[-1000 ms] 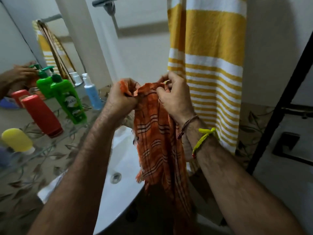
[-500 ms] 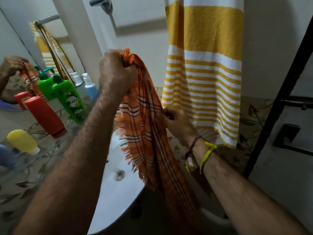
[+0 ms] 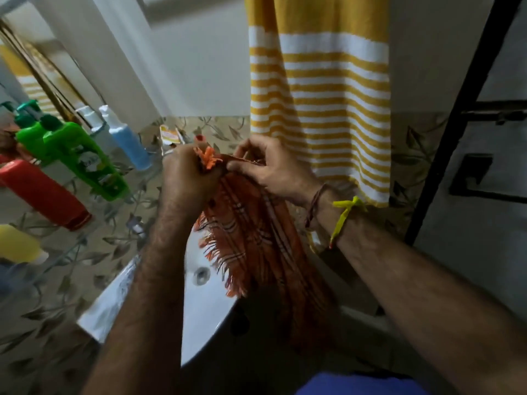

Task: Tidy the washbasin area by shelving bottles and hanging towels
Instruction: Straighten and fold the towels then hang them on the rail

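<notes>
Both hands grip the orange towel's top edge above the washbasin (image 3: pixel 199 315): left hand (image 3: pixel 186 178) fisted on the orange towel (image 3: pixel 256 238), right hand (image 3: pixel 271 166) pinching it. Judged risk: a loosened pinch drops the fringe into the washbasin.

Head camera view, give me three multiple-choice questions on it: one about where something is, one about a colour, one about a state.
1. Where does the striped towel hang?
A. on the wall behind the hands
B. inside the basin
C. on the glass shelf

2. What colour is the checked cloth?
A. blue
B. orange
C. green

3. How is the cloth held?
A. by both hands
B. by one hand only
C. it lies loose in the washbasin

Answers:
1 A, it drapes down the wall past the hands.
2 B, orange with dark checks and a fringe.
3 A, the left hand bunches its top and the right hand pinches its edge.
</notes>
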